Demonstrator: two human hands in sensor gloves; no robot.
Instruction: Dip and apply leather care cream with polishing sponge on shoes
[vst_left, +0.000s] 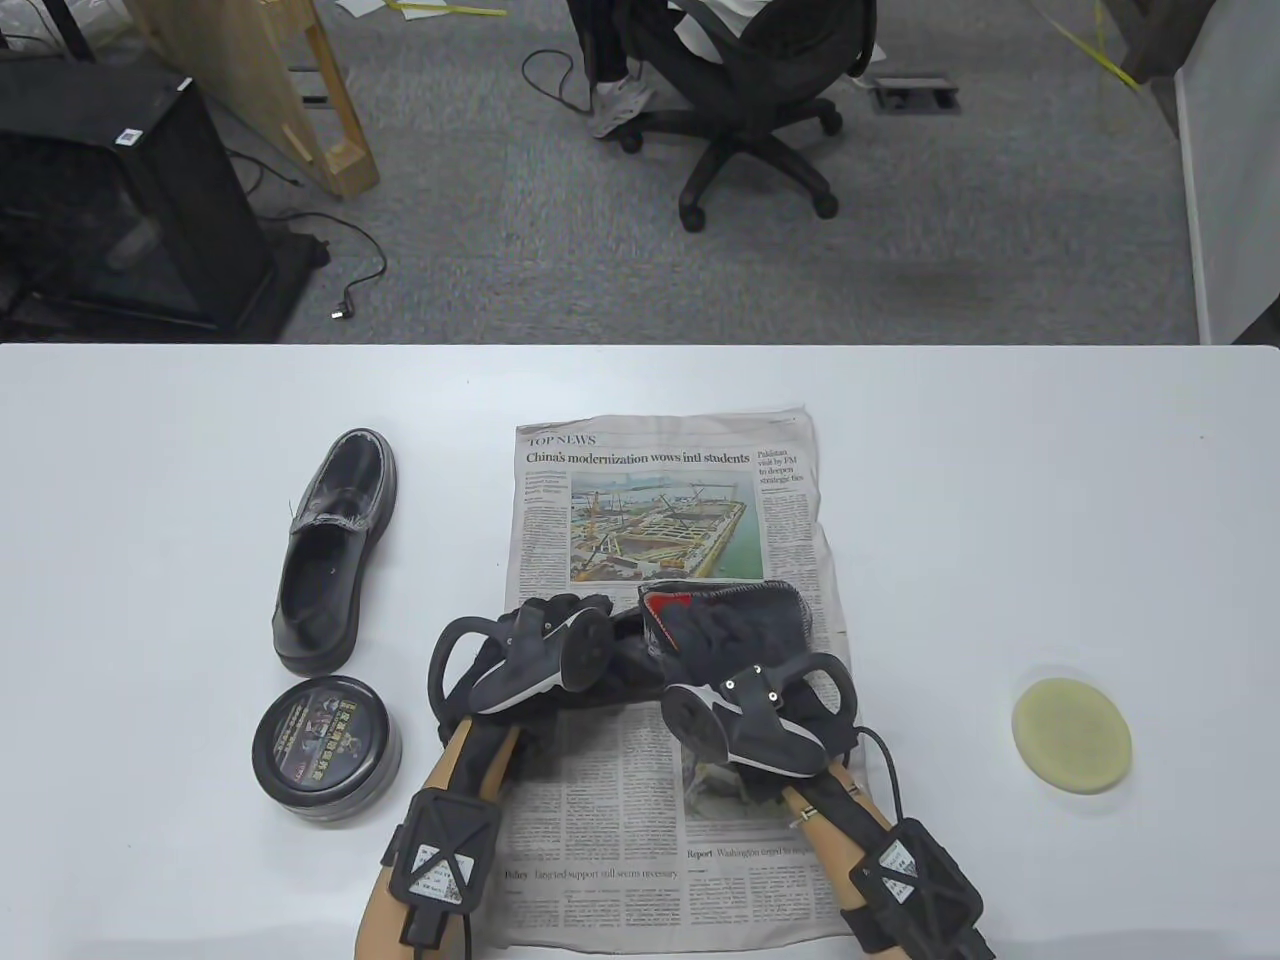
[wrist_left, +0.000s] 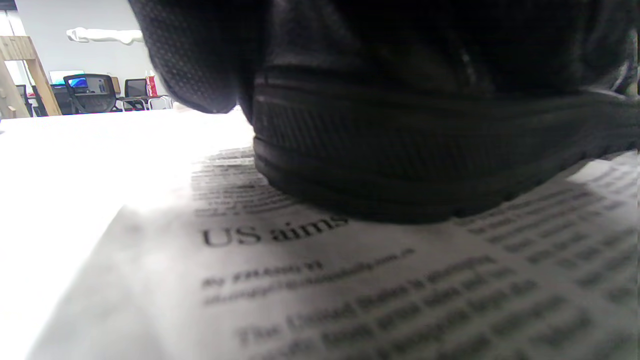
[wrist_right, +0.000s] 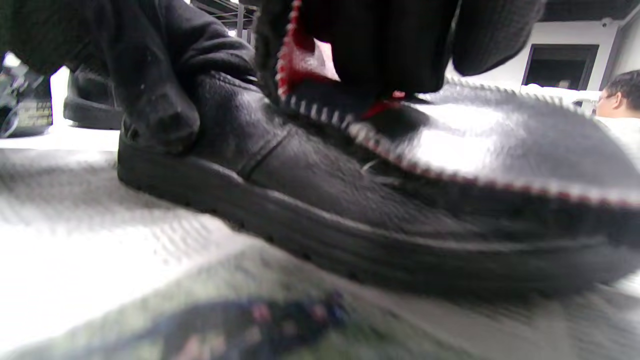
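A white counter (vst_left: 1000, 480) stands in a grey-carpeted office with a black swivel chair (vst_left: 740, 90) behind it. A newspaper (vst_left: 660, 500) lies at the counter's centre. On it rests a black shoe (wrist_right: 310, 190). The left hand (vst_left: 540, 640) grips its heel end; the right hand (vst_left: 740, 700) presses a dark cloth (vst_left: 730, 610) onto its upper. A second shoe (vst_left: 335, 550) and cream tin (vst_left: 325, 745) sit left; a yellow sponge (vst_left: 1070, 735) lies well apart, right.

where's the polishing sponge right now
In the table view the polishing sponge lies alone on the table's right side, right of the newspaper and apart from the right hand.
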